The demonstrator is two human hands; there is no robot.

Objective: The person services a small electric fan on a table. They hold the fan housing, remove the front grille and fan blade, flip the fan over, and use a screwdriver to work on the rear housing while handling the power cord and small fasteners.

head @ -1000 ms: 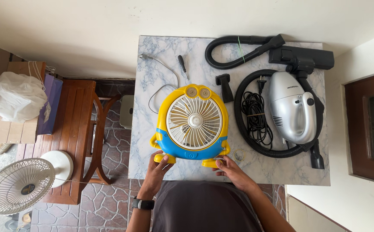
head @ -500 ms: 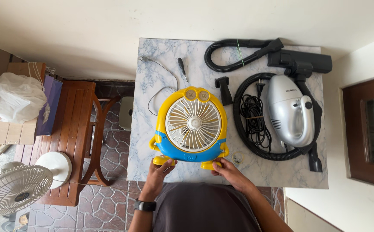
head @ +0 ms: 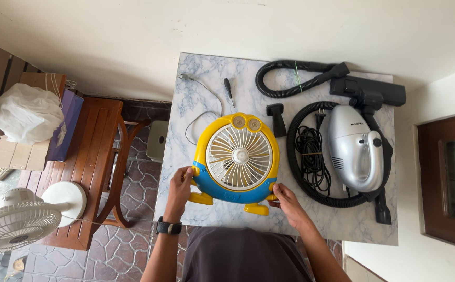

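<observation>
The yellow and blue fan lies face up at the near edge of the marble bench, grille toward the camera, its yellow feet pointing at the person. The left hand grips the fan's left side, fingers curled narrow around the small yellow arm. The right hand holds the lower right edge, fingers closed on the housing beside the right foot.

Compared with the earlier frames, the fan sits in nearly the same place on the bench. Both hands have shifted slightly up its sides from the feet toward the body.

A white cord runs from the fan toward the far left corner. A screwdriver lies just beyond the fan. A silver vacuum cleaner with black hose and coiled black cable occupies the right half of the bench, apart from the fan. A wooden chair and a white standing fan are on the floor to the left.
</observation>
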